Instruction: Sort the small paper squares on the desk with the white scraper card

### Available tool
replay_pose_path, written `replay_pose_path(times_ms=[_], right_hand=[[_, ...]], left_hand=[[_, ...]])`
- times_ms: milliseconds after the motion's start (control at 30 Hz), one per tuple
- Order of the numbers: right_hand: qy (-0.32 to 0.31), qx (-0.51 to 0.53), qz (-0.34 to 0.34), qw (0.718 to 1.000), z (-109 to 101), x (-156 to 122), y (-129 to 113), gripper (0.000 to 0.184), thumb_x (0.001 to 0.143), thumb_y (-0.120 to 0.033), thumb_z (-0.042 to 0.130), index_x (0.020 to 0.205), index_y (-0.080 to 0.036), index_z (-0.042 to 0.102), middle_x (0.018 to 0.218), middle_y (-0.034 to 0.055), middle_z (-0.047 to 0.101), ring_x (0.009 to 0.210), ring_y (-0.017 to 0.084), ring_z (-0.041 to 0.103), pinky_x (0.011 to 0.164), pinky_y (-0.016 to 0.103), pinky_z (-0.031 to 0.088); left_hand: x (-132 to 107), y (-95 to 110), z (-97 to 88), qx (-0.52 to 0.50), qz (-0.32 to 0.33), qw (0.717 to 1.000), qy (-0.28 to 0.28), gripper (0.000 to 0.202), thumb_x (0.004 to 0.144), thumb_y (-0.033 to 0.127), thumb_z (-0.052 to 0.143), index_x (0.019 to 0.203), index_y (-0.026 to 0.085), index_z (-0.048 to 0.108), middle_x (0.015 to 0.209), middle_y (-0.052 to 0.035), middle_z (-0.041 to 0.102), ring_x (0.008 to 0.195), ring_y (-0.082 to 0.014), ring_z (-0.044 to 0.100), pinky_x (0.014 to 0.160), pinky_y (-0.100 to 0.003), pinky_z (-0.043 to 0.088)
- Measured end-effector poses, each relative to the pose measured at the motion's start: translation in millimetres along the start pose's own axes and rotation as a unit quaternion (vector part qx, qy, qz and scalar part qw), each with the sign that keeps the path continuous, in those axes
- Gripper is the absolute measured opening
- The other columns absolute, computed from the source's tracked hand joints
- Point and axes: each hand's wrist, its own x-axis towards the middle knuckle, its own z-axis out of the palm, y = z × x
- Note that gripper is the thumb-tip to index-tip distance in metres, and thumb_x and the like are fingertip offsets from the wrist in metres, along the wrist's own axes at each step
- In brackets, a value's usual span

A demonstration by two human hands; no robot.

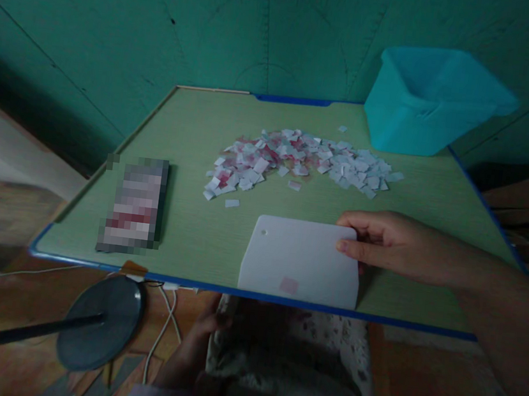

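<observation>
A: Right hand [384,241] is on the white plastic scraper [301,262], at its upper right corner. The fingers [355,220] curl over the top edge and the thumb presses on the face, so it's a light pinch on that corner.

B: And where does the scraper sit?

A: Flat on the tabletop [193,151], right at the near edge, just inside the blue rim. There's a small hole near its upper left corner and a pale pink patch low on its face.

B: Left hand?

A: Left hand [204,329] is down below the tabletop, resting against a patterned cushion [293,356]. It's dim there; I can't tell how far the fingers are open or whether they hold anything.

B: What else is up top?

A: A heap of small paper scraps [298,160], white and pink, spread across the middle, well apart from the scraper. 1 teal plastic bin [424,108] stands at the far right corner. A blurred flat rectangular object [134,206] lies on the left. On the floor, a round dark lamp base [102,322] and a white cable [162,327].
</observation>
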Motion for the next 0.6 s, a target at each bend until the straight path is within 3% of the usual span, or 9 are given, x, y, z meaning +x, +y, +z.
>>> replay_pose_path(times_ms=[167, 367, 500, 600], right_hand=[[-0.008, -0.010, -0.018, 1.000, 1, -4, 0, 0.021, 0.078, -0.038, 0.047, 0.078, -0.018, 0.052, 0.067, -0.0013, 0.058, 0.060, 0.009, 0.053, 0.052, 0.020, 0.039], [-0.035, -0.059, -0.044, 0.997, 5, -5, -2, 0.020, 0.078, -0.036, 0.049, 0.074, -0.016, 0.052, 0.063, -0.0024, 0.055, 0.055, 0.007, 0.050, 0.046, 0.019, 0.034], [-0.018, -0.069, -0.070, 0.995, 6, -7, -3, 0.018, 0.076, -0.034, 0.052, 0.072, -0.017, 0.054, 0.062, -0.0028, 0.053, 0.055, 0.007, 0.049, 0.046, 0.018, 0.034], [0.048, -0.034, -0.085, 0.995, 5, -8, -3, 0.016, 0.076, -0.034, 0.054, 0.074, -0.017, 0.054, 0.063, -0.0028, 0.053, 0.057, 0.007, 0.050, 0.047, 0.018, 0.036]], left_hand=[[-4, 3, 8.8, -0.032, -0.020, 0.999, -0.015, 0.037, 0.028, 0.006, 0.067, 0.059, 0.026, 0.064, 0.057, 0.0047, 0.068, 0.084, -0.0255, 0.062, 0.076, -0.032, 0.047], [-14, 9, 20.8, 0.014, 0.075, 0.992, 0.101, 0.037, 0.024, 0.001, 0.063, 0.052, 0.025, 0.058, 0.055, 0.0047, 0.066, 0.090, -0.0271, 0.058, 0.079, -0.031, 0.044], [-15, 6, 19.5, -0.009, 0.056, 0.997, 0.045, 0.033, 0.027, 0.004, 0.065, 0.053, 0.024, 0.059, 0.055, 0.0039, 0.066, 0.086, -0.0270, 0.060, 0.074, -0.031, 0.046], [-19, 6, 20.7, -0.026, 0.051, 0.998, 0.027, 0.033, 0.032, 0.005, 0.066, 0.059, 0.024, 0.062, 0.059, 0.0037, 0.068, 0.087, -0.0257, 0.060, 0.075, -0.032, 0.046]])
